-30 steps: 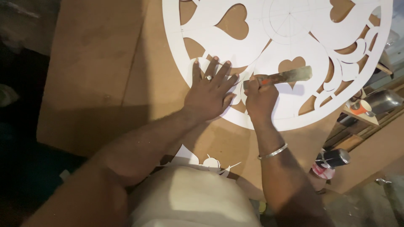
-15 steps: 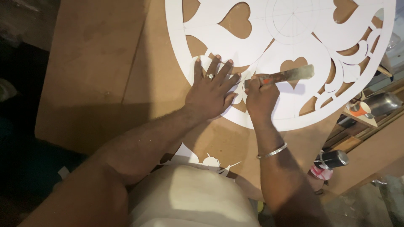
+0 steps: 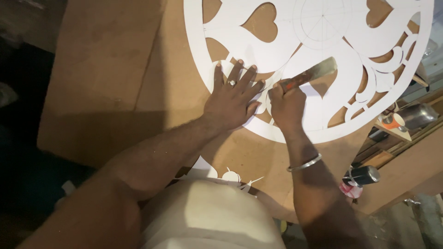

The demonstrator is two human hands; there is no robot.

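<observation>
I spot one dark cylindrical can (image 3: 362, 175) with a pink-and-white label (image 3: 350, 190), low right, past my board's edge.

Left of the round white cut-out panel (image 3: 318, 41), the brown board (image 3: 106, 78) lies bare; metal cans (image 3: 415, 115) crowd its right edge.

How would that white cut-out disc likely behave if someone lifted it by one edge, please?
The white cut-out disc looks thin and flat on the brown board, so it would probably flex. Its narrow bridges between the heart-shaped holes seem fragile. The left hand pressing on it suggests it slides easily.
</observation>
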